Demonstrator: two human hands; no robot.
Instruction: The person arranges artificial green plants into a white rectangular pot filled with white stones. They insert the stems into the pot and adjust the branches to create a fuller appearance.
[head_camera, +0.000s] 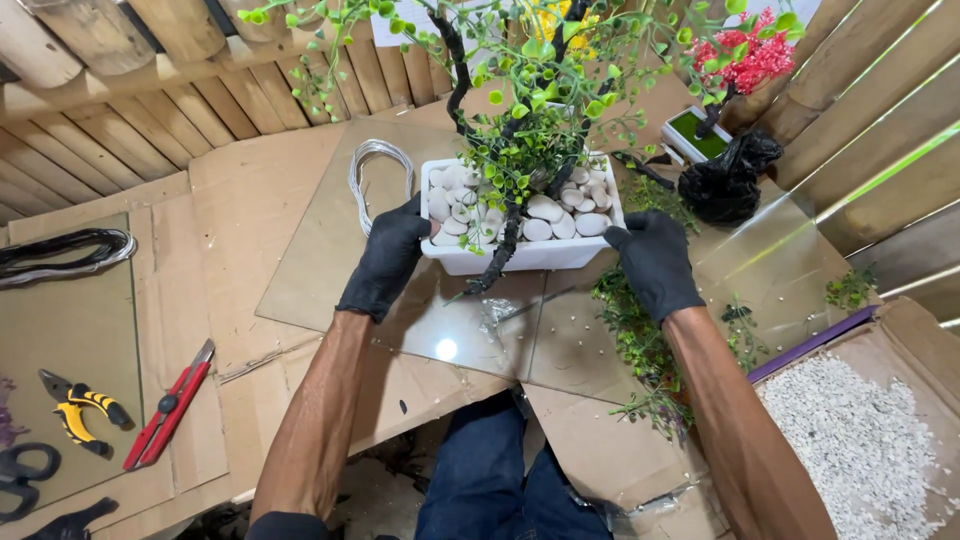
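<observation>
A white rectangular pot (530, 256) stands on a sheet of glass (340, 260). It holds white pebbles and a small artificial tree (530, 110) with a dark twisted trunk and green leaves. My left hand (388, 255), in a black glove, grips the pot's left end. My right hand (655, 262), gloved the same, grips its right end.
A coil of silver wire (375, 165) lies behind the left hand. Loose green sprigs (640, 340) lie by the right arm. A box of white gravel (860, 450) sits at lower right. Red cutters (168, 405), yellow pliers (80, 410) and scissors (22, 478) lie at left. A black bag (725, 180) and another small tree with red flowers (745, 60) stand behind.
</observation>
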